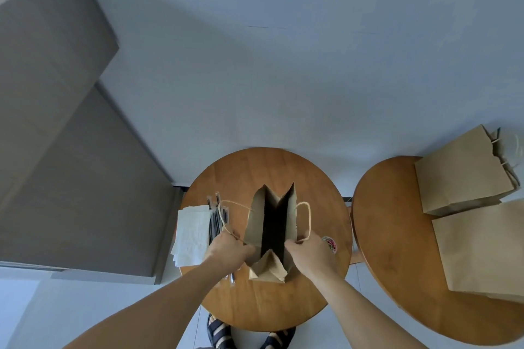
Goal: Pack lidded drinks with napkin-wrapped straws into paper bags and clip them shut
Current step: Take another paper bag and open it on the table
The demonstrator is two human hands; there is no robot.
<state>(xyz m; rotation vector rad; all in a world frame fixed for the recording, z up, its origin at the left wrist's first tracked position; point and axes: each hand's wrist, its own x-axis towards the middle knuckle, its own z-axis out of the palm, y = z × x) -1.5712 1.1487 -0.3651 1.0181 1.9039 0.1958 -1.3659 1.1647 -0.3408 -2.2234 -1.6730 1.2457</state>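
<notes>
While the paper bag (256, 221) stands upright and open mid-bench (269, 306), both hands hold its near rim: left hand (226, 249) fingers curled on the left wall by the handle, right hand (309, 252) fingers curled on the right wall. Napkins (192, 232) and dark straws (217, 218) lie just left, coloured clips (330, 244) right. More bags (459, 176) lie on the second bench (397, 235).

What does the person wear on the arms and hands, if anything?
Nothing that shows. The left hand and the right hand have no gloves, rings or watch; the left forearm and the right forearm are bare, no sleeve in view.
</notes>
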